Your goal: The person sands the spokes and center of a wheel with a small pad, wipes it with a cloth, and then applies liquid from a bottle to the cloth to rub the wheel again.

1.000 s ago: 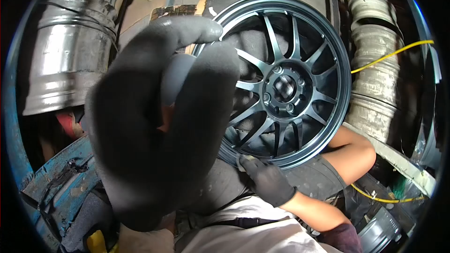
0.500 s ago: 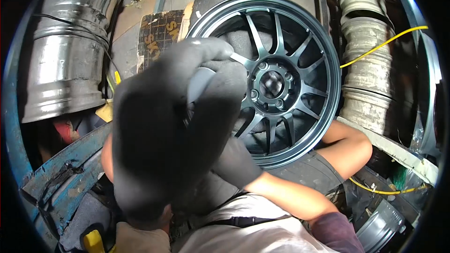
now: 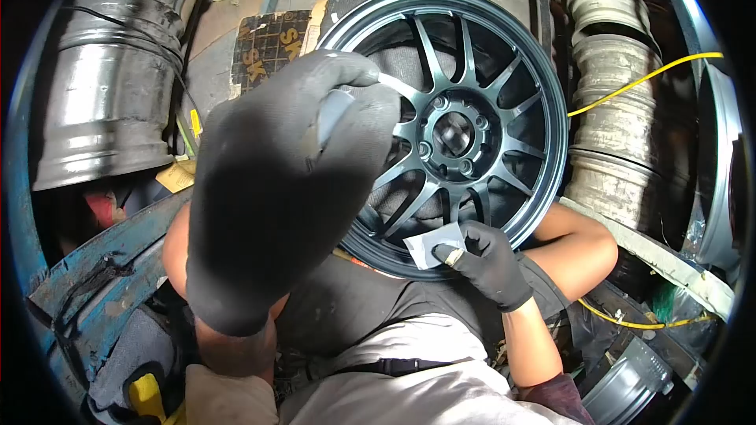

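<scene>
Shifted rightward along the wheel (image 3: 475, 142) over the legs (image 3: 579, 245), my right hand (image 3: 494, 269) pinches a pale sheet (image 3: 424, 245) that a loose hold could let slip; what my curled left hand (image 3: 283, 181) grasps, I cannot tell.

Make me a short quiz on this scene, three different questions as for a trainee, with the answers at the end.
1. What does the right hand hold?
A) a brush
B) a pale sheet
C) a screwdriver

2. True or false: the left hand, like the right, is gloved.

3. Fill in: in the picture, the pale stack is to the ___ of the wheel.

Key: 1. B; 2. True; 3. right
</scene>
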A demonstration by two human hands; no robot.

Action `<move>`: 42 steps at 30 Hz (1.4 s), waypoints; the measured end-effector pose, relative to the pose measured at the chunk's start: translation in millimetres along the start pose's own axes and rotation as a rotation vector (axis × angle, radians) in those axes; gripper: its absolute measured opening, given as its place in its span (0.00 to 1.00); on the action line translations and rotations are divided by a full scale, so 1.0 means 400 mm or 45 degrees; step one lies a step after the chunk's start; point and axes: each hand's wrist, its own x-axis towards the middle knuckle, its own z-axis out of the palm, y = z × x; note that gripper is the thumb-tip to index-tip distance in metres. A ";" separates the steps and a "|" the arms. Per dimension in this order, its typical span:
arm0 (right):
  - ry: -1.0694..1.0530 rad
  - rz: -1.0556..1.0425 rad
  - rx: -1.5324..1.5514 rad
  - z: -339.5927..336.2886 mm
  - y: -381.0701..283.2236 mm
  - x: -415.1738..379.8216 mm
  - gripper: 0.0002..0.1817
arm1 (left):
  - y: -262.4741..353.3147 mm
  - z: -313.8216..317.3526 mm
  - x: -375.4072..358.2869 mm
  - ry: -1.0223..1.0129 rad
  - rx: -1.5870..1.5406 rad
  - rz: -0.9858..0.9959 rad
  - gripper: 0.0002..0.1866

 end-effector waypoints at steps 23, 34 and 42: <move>0.155 -0.436 -0.800 0.235 0.037 0.001 0.20 | -0.053 -0.080 -0.041 -0.011 0.438 0.127 0.12; 0.154 -0.480 -0.550 0.279 -0.102 0.254 0.04 | -0.088 -0.054 -0.067 0.309 -0.040 -0.187 0.13; 0.196 -0.566 -0.502 0.277 -0.052 0.154 0.12 | -0.114 -0.048 -0.090 0.283 -0.233 -0.370 0.14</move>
